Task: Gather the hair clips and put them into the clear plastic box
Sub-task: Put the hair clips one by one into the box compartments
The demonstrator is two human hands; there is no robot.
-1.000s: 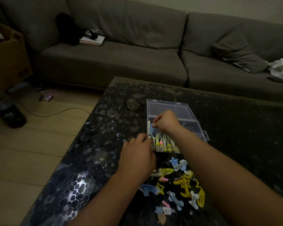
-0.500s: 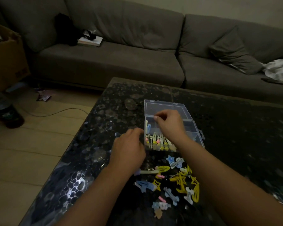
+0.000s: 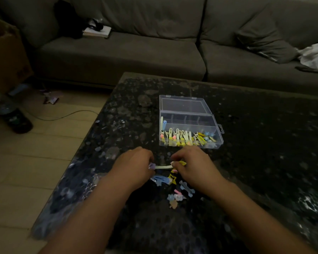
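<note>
Box: I see one clear plastic box point(image 3: 191, 123) open at 12 o'clock, a dozen-odd clips inside.
Loose clips point(image 3: 173, 187): about eight on the bench point(image 3: 264, 143).
Fingers: left hand point(image 3: 134, 168) and right hand point(image 3: 193, 166) pinch one pale long clip point(image 3: 163, 167).

The clear plastic box point(image 3: 189, 123) is lying open, lid flat behind it, clips point(image 3: 184, 138) lining its front compartments. Loose pastel hair clips point(image 3: 174, 187) are lying scattered just before the box.

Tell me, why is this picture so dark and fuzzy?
Head view: the room is dimly lit, so the sofa looks murky; the glossy table shows pale glare patches; both hands, left hand and right hand, look slightly blurred; the clear plastic box stays readable.
</note>
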